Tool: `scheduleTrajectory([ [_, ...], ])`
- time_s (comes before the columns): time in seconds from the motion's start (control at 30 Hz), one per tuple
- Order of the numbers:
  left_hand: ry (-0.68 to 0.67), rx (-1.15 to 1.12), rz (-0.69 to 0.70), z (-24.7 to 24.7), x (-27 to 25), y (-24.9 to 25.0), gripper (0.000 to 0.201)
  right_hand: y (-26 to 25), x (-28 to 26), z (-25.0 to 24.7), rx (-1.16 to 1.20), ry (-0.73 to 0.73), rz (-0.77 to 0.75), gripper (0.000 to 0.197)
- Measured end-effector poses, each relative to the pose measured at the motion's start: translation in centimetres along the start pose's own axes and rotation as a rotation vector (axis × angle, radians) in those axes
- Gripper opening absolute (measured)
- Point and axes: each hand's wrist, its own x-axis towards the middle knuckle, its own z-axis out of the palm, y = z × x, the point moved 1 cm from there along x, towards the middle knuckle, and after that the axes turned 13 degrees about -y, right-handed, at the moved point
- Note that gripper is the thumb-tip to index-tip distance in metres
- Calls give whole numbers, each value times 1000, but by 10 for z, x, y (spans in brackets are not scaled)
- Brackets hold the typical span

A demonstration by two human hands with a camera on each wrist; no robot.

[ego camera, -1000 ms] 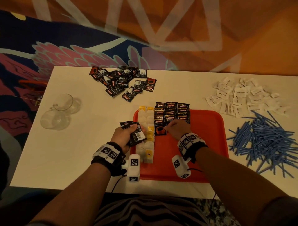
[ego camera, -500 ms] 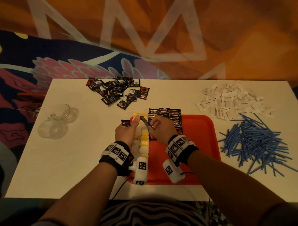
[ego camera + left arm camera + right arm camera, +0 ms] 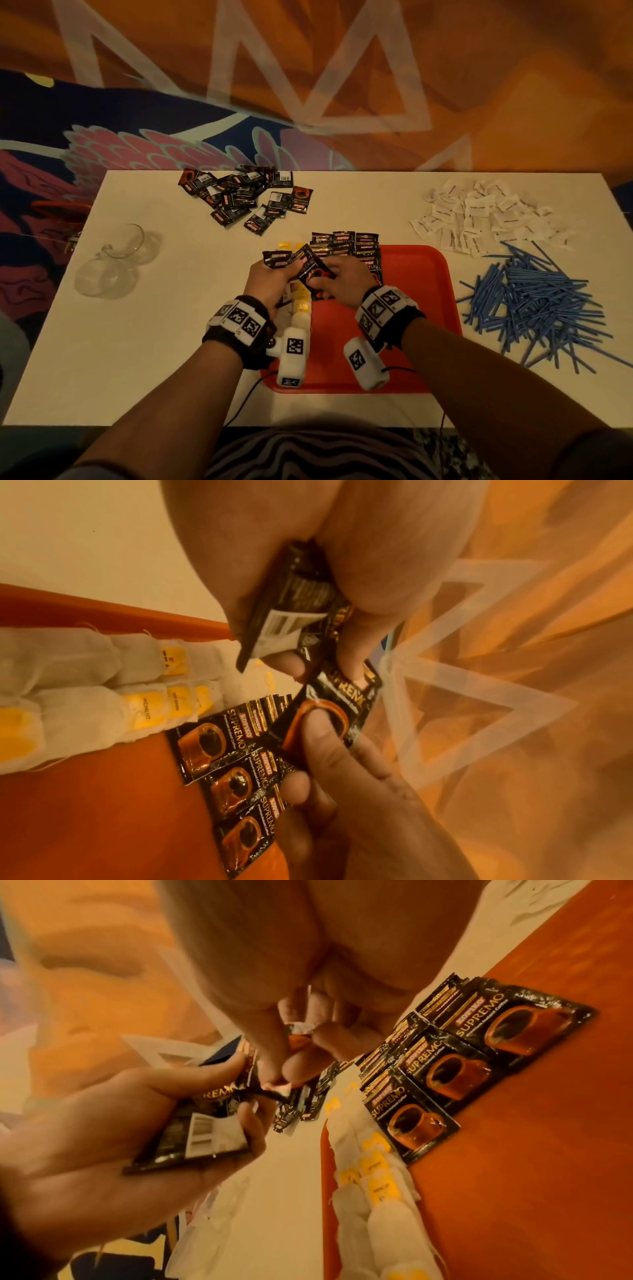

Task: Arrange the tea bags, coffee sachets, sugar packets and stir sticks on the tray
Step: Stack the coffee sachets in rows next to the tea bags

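Note:
My left hand (image 3: 281, 274) grips a small stack of black coffee sachets (image 3: 276, 258) just above the red tray's (image 3: 411, 308) left side. My right hand (image 3: 330, 275) pinches one sachet (image 3: 313, 270) at that stack. In the left wrist view its thumb presses the sachet's cup picture (image 3: 329, 718), below the left hand's stack (image 3: 291, 610). Rows of coffee sachets (image 3: 346, 243) overlap at the tray's far edge. White and yellow tea bags (image 3: 301, 308) run in a column down its left side.
A loose pile of coffee sachets (image 3: 239, 202) lies at the table's far left centre. White sugar packets (image 3: 479, 216) are heaped far right, with blue stir sticks (image 3: 541, 301) in front of them. Two glass cups (image 3: 113, 260) lie on the left.
My right hand left the sachet row on the tray, came over to the left hand's stack and took hold of one sachet. The left hand rose slightly.

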Motion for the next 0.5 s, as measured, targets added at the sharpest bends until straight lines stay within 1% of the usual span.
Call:
scheduleTrajectory([
  [0.03,-21,-25,-6,2,0,0,4,1,-1,-1,-17,-20,-7,12],
  [0.1,-32,-32,2,5,1,-3,8,5,-3,-3,-12,-41,-10,11],
  [0.17,-17,63,22,9,4,-6,13,10,-4,-4,-11,-70,-12,17],
  [0.2,-10,116,31,11,6,-9,16,13,-6,-4,-56,-73,-8,20],
  [0.27,6,208,59,15,12,-14,12,17,-9,-3,-154,-66,11,20],
  [0.33,45,350,88,20,17,-15,6,24,-12,-3,-147,-18,13,14],
  [0.37,58,413,106,24,17,-13,9,27,-12,-4,-131,16,17,10],
  [0.43,64,437,141,30,17,-11,20,34,-11,-8,-125,54,22,7],
  [0.5,55,408,140,31,21,-13,22,39,-10,-12,-100,14,51,8],
])
